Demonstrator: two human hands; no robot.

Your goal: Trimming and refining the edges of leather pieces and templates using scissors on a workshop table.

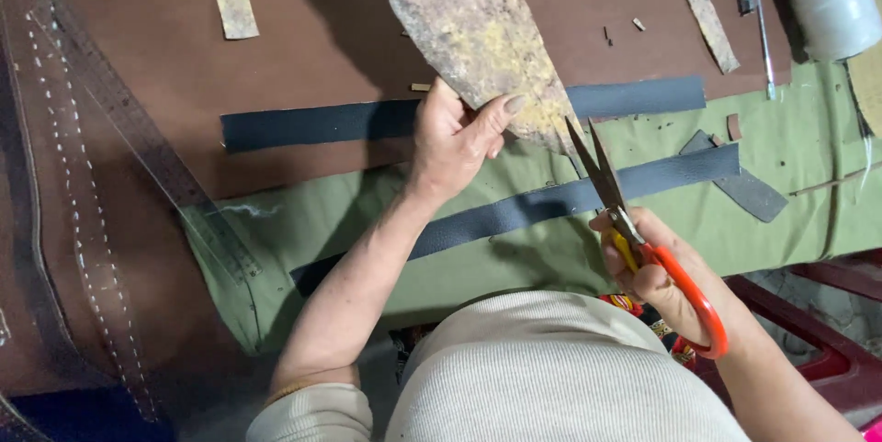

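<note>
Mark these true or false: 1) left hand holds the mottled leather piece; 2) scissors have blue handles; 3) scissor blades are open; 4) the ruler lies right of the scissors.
1) True: the left hand grips the mottled leather piece.
2) False: the scissors in the right hand have orange-red handles.
3) True: the blades stand slightly apart at the leather's edge.
4) False: the clear ruler lies far left of them.
</note>
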